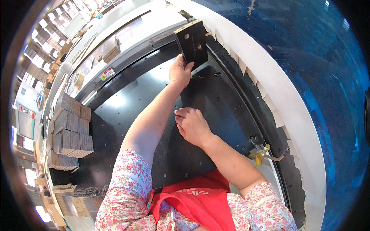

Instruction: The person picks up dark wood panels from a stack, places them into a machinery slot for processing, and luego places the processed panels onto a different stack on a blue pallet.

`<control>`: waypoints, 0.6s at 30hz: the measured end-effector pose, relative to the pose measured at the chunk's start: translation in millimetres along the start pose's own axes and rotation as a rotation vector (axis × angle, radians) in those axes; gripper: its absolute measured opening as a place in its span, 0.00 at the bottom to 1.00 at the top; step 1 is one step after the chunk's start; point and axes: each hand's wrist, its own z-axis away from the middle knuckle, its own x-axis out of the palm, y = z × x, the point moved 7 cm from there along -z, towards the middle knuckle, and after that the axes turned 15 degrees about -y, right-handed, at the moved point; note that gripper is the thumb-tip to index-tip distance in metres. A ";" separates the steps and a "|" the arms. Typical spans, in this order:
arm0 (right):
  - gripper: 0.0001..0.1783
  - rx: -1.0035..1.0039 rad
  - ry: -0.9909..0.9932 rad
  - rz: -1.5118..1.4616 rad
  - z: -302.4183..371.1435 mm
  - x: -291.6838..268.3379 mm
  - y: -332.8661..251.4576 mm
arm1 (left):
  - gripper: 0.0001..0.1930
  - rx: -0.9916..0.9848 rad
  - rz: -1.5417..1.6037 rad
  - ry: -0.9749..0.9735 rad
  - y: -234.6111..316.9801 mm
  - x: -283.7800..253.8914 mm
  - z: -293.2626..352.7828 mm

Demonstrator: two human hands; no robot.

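Note:
My left hand (pixel 180 71) reaches to the far corner of a black table (pixel 150 127). Its thumb and fingers pinch the lower edge of a dark board (pixel 191 45), which is tilted up. That board has a pale, rough top edge and a round hole in its face. Lower and nearer, my right hand (pixel 194 126) hovers over the black surface with loosely bent fingers slightly apart. Nothing shows in it, though its palm is hidden.
Stacks of small board pieces (pixel 73 131) stand along the table's left side. A yellow-handled valve (pixel 260 155) sits at the right edge. Beyond it curve a white rim (pixel 308 154) and a blue surface (pixel 339 115). A tape roll (pixel 79 80) lies on the machine ledge, far left.

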 end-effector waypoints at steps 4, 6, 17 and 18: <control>0.12 0.007 -0.015 0.041 -0.6 3.2 -2.0 | 0.12 -0.026 -0.106 -0.217 -2.3 17.7 -4.6; 0.12 0.010 0.006 0.046 -1.6 2.9 -1.0 | 0.13 0.037 -0.056 -0.114 -6.9 14.2 -2.9; 0.10 -0.005 -0.016 -0.012 -3.9 1.8 0.7 | 0.12 0.117 -0.105 -0.118 13.4 16.7 24.2; 0.11 -0.005 -0.027 -0.011 -3.9 1.6 0.9 | 0.12 0.089 -0.166 -0.160 11.0 18.5 24.0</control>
